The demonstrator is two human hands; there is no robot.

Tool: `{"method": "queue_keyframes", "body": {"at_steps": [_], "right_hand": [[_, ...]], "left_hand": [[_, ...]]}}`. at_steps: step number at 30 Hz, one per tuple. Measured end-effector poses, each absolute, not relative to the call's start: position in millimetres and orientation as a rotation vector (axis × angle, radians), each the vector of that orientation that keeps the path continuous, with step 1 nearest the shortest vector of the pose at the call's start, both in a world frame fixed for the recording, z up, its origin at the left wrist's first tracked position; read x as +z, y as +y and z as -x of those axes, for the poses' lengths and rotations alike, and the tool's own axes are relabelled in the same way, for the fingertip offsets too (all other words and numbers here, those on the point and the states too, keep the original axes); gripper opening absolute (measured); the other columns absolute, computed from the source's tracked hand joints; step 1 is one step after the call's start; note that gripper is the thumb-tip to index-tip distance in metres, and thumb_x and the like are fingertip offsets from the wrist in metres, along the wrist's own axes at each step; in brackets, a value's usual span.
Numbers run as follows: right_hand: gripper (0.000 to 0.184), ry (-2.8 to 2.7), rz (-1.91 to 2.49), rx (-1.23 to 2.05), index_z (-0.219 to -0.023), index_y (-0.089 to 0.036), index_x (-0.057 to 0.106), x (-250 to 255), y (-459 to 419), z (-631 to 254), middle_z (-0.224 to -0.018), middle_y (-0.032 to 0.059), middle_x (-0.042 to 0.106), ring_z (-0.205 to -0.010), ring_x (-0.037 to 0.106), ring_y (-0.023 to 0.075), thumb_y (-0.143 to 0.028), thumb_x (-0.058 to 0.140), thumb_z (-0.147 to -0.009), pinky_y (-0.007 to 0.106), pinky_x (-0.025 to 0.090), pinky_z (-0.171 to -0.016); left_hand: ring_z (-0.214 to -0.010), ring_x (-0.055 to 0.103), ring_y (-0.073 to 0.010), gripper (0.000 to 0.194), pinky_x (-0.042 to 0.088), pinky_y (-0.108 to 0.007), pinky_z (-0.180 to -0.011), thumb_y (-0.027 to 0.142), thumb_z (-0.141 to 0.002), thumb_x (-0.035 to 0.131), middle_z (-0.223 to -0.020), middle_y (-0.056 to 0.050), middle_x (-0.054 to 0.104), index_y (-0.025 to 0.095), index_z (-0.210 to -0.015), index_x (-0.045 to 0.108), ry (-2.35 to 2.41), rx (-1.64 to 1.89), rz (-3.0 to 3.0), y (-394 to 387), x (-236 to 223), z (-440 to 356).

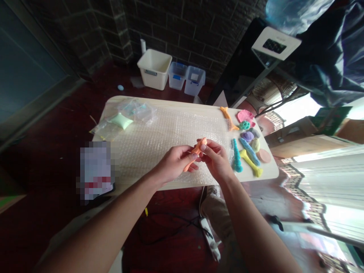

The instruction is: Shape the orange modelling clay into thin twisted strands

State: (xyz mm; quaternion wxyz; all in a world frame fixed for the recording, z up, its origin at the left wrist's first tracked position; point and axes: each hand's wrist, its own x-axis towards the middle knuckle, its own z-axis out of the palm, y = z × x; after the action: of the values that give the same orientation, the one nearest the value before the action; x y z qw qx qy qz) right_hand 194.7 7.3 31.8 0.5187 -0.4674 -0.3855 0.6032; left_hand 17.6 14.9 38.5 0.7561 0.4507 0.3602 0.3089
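Observation:
A small elongated piece of orange modelling clay (196,150) is held between both hands over the bubble wrap (170,140). My left hand (174,163) pinches its lower part with thumb and fingers. At its upper end, my right hand (214,155) closes thumb and fingers around the clay. Right of the hands lie several shaped clay pieces: a teal tapered stick (236,157), a yellow bone-like piece (251,163), a blue stick (249,151) and an orange bone-like piece (228,118).
Plastic bags (142,112) and a pale green packet (122,120) lie at the table's left end. More clay, including a pink piece (246,116), sits at the right. A white basket (155,72) and clear bins stand beyond. A power strip (209,239) lies on the floor.

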Motion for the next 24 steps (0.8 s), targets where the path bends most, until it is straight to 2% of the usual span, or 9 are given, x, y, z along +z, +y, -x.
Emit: {"method": "queue_keyframes", "body": {"at_steps": [3,6,14,20,24], "right_hand": [[0.024,-0.850,1.099,1.446,-0.104,-0.026,0.081,35.2,9.1,-199.4,-0.095,0.0033,0.074,-0.066,0.054,0.0119,-0.035,0.080,-0.082,0.027,0.042,-0.058],[0.024,-0.800,1.092,1.414,-0.106,-0.025,0.081,37.1,11.5,-204.0,-0.100,0.0044,0.076,-0.068,0.055,0.0118,-0.032,0.079,-0.083,0.025,0.042,-0.057],[0.017,-0.751,1.067,1.382,-0.099,-0.023,0.080,32.3,15.0,-206.3,-0.089,0.0029,0.073,-0.063,0.051,0.0105,-0.031,0.076,-0.084,0.024,0.041,-0.055],[0.022,-0.742,1.057,1.397,-0.100,-0.023,0.076,29.3,15.3,-206.5,-0.077,-0.0028,0.063,-0.058,0.051,0.0086,-0.024,0.078,-0.078,0.024,0.039,-0.053],[0.022,-0.884,1.084,1.459,-0.102,-0.023,0.077,28.7,11.7,-202.2,-0.074,-0.0017,0.065,-0.062,0.055,0.0111,-0.030,0.080,-0.081,0.027,0.044,-0.059]], "left_hand": [[-0.087,0.074,-0.0209,0.034,0.060,-0.035,-0.077,0.038,-0.094,0.071,-0.115,-0.018,0.073,0.011,-0.114,0.070,0.766,0.616,-0.855,15.5,39.5,-15.8],[-0.087,0.074,-0.0200,0.029,0.061,-0.036,-0.083,0.030,-0.094,0.071,-0.112,-0.019,0.074,0.008,-0.113,0.072,0.721,0.586,-0.797,16.8,38.5,-14.2],[-0.075,0.072,-0.0176,0.027,0.059,-0.034,-0.076,0.026,-0.091,0.073,-0.096,-0.015,0.076,0.005,-0.108,0.074,0.733,0.659,-0.838,17.7,37.3,-16.6],[-0.071,0.065,-0.0112,0.033,0.052,-0.025,-0.068,0.034,-0.086,0.079,-0.094,-0.008,0.074,0.013,-0.110,0.073,0.778,0.906,-0.774,25.2,37.5,-11.3],[-0.066,0.056,-0.0093,0.031,0.045,-0.024,-0.063,0.035,-0.083,0.082,-0.082,-0.002,0.068,0.015,-0.106,0.075,0.808,1.048,-0.811,27.5,36.8,-9.2]]}}
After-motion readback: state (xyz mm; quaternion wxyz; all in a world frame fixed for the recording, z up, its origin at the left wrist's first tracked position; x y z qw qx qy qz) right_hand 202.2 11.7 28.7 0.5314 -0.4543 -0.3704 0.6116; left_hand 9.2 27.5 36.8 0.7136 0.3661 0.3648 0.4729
